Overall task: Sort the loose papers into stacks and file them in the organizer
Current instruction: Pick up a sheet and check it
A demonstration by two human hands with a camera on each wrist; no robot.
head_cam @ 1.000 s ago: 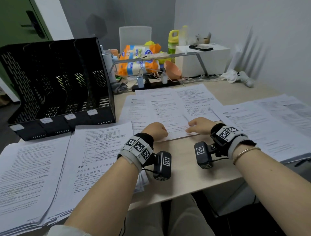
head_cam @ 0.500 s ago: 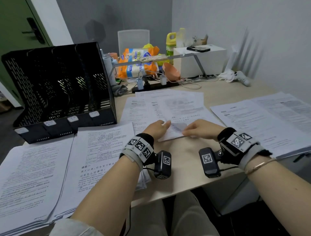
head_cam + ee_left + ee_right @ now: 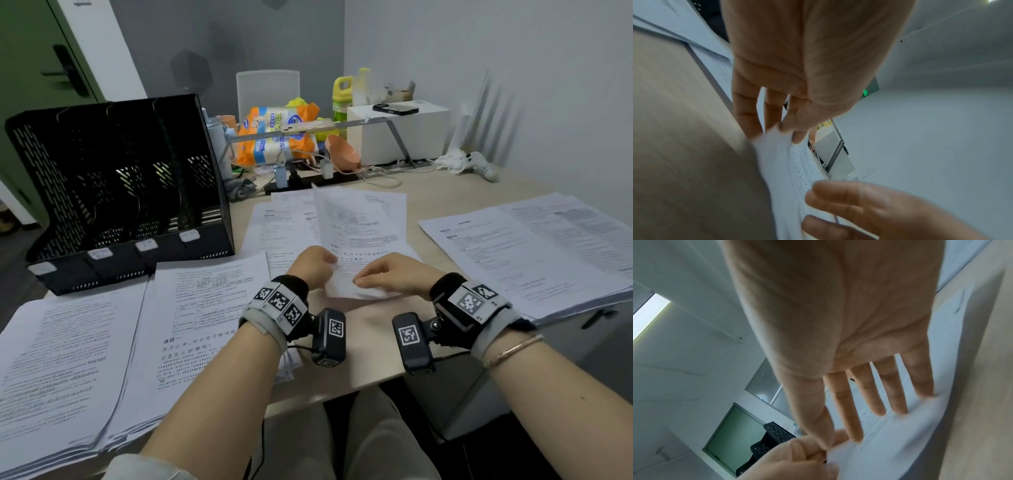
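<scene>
The fingers (image 3: pixel 748 113) of the left hand (image 3: pixel 313 265) curl around the near left corner of a printed sheet (image 3: pixel 356 236) and pinch it, so that the sheet rises off the desk (image 3: pixel 363 329) and its far edge stands up. The right hand (image 3: pixel 394 274) lies on the same sheet's near edge with its fingers (image 3: pixel 879 394) straight and spread, pressing rather than grasping.

Going left to right across the desk: at the far left a thick stack (image 3: pixel 58 359) of text pages sits at the near edge, touching a second stack (image 3: pixel 198 318) whose top page shows tables. Behind these two stands the black mesh organizer (image 3: pixel 120 192), and every slot I can see into looks empty. In the middle, under and behind the lifted sheet, a few loose papers (image 3: pixel 274 222) lie overlapping and unsquared. To the right, well apart from the hands, two more overlapping piles (image 3: pixel 531 250) reach to the desk's edge.

My judgement is that sorting is well along but not finished: four groups seem formed, the central loose pages still need assigning, and the lifted sheet is one of them. Filing appears not to have begun, since nothing shows in the organizer. Squaring each stack and slotting it in remains.
</scene>
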